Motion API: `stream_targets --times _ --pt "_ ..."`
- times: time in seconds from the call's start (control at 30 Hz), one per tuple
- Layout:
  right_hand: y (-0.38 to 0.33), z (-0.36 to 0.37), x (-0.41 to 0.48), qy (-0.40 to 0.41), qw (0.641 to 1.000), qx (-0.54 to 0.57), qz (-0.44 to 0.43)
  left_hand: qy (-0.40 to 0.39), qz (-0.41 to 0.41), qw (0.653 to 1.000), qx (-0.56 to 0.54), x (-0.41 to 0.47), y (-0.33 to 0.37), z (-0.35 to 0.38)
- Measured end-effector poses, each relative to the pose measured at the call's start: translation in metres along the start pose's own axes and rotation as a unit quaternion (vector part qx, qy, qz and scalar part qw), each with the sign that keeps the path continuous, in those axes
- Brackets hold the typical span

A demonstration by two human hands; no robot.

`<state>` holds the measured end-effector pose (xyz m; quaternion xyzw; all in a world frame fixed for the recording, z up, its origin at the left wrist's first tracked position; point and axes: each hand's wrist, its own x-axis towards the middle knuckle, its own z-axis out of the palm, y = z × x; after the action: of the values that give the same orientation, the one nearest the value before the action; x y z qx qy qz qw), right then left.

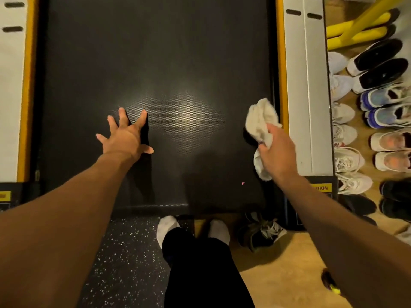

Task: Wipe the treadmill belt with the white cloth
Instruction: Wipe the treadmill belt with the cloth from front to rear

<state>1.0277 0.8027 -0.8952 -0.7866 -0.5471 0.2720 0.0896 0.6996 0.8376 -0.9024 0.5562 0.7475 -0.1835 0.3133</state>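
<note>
So the left hand (pixel 125 135) is planted flat on the black textured treadmill belt (pixel 155 63), fingers spread wide, thumb sticking out toward the middle, not holding anything. The right hand (pixel 277 152) has a fist closed around the crumpled white terry cloth (pixel 260 121), with one bunch of fabric poking up past the knuckles and another tail hanging out below the wrist side. That cloth sits over the right edge of the belt, just beside the yellow trim strip (pixel 280 63) and the white side rail with dark grip slots (pixel 304 85). Can't really tell if the cloth is pressed onto the belt or hovering slightly above it.

Between the two hands there's a bright glare patch on the belt where the dimpled pattern shows. A matching white rail (pixel 10 96) runs down the left side too. At the rear right corner there's a yellow caution label (pixel 320 188), partly hidden by the forearm.

Below the belt's back edge you can see two feet in white socks (pixel 168 227) and black trousers (pixel 200 270), standing where speckled black rubber flooring (pixel 124 252) meets tan carpet (pixel 278 274). A dark sneaker with white laces (pixel 260 232) lies near the right foot. Off to the right, rows of running shoes (pixel 378 121) are lined up on the floor, with some yellow tubing (pixel 355 27) above them.
</note>
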Motion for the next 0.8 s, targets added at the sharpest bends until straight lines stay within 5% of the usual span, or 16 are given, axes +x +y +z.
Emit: stream_targets --times 0.17,0.33,0.43,0.63,0.7,0.8 --pt "0.016 0.008 -0.076 -0.127 0.98 0.021 -0.149 0.066 0.015 0.998 0.012 -0.013 0.0 0.018" --pt "0.026 -0.027 -0.045 0.006 0.999 0.029 -0.029 -0.012 0.048 0.998 0.037 -0.005 -0.012 0.008" --pt "0.032 -0.005 -0.057 -0.012 1.0 -0.011 -0.026 -0.038 0.048 0.997 0.054 -0.007 -0.011 0.007" --pt "0.036 0.018 -0.127 -0.161 0.931 0.028 -0.326 -0.049 0.029 0.997 0.054 -0.005 -0.008 0.011" --pt "0.033 0.005 -0.109 -0.115 0.954 0.041 -0.273 -0.039 0.037 0.997 0.052 -0.001 -0.012 0.014" --pt "0.038 -0.003 -0.072 -0.002 0.996 0.054 -0.075 -0.033 0.043 0.996 0.066 0.0 -0.011 0.016"
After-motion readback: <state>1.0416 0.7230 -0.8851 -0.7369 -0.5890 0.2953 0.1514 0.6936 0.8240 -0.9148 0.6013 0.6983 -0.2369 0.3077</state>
